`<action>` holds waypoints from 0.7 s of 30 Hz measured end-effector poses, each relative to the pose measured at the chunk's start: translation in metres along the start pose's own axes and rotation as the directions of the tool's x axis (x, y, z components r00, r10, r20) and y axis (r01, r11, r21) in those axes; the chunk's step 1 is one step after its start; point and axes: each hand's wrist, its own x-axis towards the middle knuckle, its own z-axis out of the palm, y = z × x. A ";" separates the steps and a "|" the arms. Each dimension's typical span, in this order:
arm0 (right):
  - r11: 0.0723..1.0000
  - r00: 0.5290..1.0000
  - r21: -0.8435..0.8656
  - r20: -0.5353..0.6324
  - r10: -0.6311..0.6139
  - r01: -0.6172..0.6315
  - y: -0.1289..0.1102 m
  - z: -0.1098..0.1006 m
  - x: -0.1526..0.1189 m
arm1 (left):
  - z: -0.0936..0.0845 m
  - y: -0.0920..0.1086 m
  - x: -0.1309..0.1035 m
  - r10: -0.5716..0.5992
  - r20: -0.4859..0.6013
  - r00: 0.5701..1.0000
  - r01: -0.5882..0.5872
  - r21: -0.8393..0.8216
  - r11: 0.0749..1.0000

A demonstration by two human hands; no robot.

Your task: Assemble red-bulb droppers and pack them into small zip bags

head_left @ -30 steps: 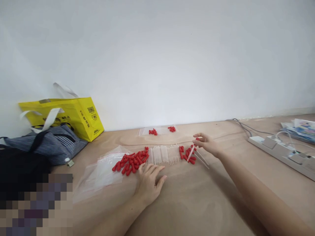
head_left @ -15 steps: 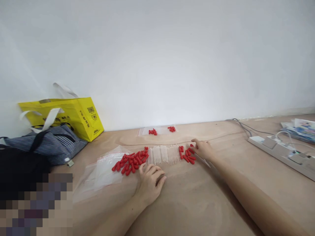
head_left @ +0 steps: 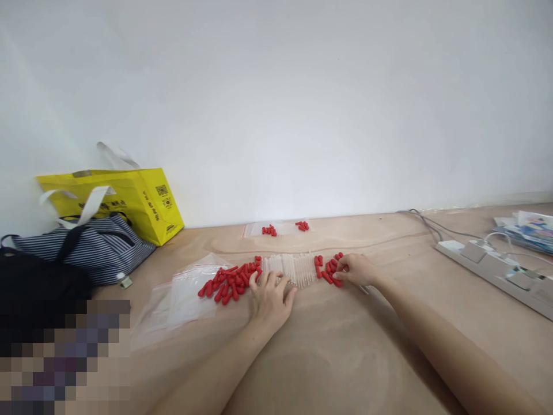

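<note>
1. Right hand (head_left: 356, 270) has just dropped from mid-air, where it held up a tube; now it's low at the smaller batch of red bulbs (head_left: 332, 268). So work is now at that batch.
2. Right fingers bent, tips at the bulbs; from here I can't tell whether they grip one.
3. Left hand (head_left: 271, 300) has shifted slightly toward the back edge; fingers loosely spread at the near ends of the clear tubes (head_left: 283, 266), nothing visibly held.
4. Tubes lie mid-surface (head_left: 324, 346), bulbs either side; bigger red pile (head_left: 235, 280) toward the left edge, beside plastic bags (head_left: 190, 294).
</note>
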 end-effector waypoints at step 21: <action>0.984 0.996 0.177 -0.085 0.030 -0.015 -0.007 -0.002 0.002 | 0.037 0.026 0.072 -0.295 0.218 0.930 0.234 0.269 0.934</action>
